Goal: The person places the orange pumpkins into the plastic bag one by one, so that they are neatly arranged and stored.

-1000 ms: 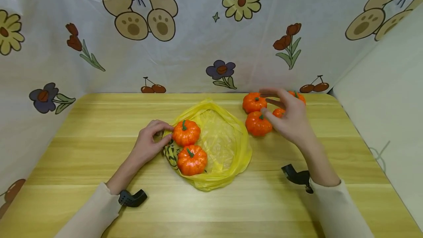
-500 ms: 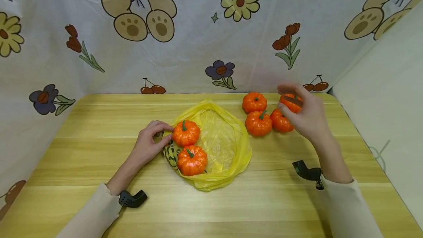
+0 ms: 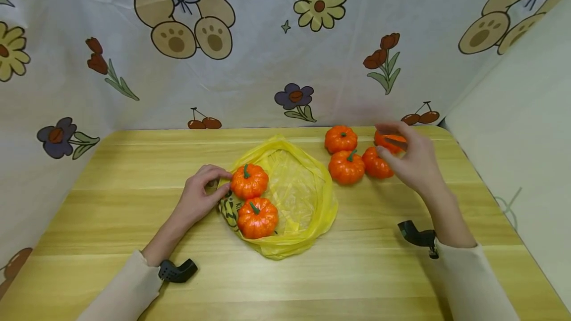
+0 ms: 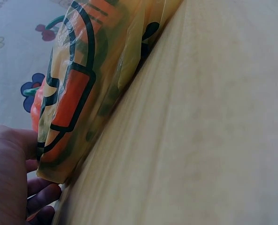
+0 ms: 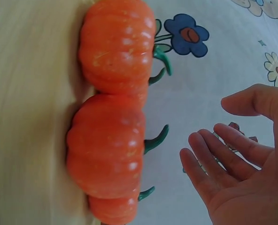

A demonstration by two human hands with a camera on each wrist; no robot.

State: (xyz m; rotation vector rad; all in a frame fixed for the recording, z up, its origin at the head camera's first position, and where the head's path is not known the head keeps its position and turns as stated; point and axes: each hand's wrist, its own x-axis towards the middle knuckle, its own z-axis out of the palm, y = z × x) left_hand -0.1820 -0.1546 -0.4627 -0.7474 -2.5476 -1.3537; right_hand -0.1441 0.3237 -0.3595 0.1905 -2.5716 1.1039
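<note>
Two pumpkins [image 3: 257, 218] sit inside the bag [image 3: 327, 202], at its left side, where the left hand [image 3: 199, 193] pinches the rim. The right hand [image 3: 414, 158], relaxed and gripping nothing, hovers by four other pumpkins [image 3: 346, 168] clustered on the table [image 3: 348, 271], near the printed cloth [image 3: 250, 73].

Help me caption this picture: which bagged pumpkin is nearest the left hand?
The bagged pumpkin farther from the person: the left hand is just beside it, while the other pumpkin in the yellow bag sits nearer the person, clear of that hand.
</note>
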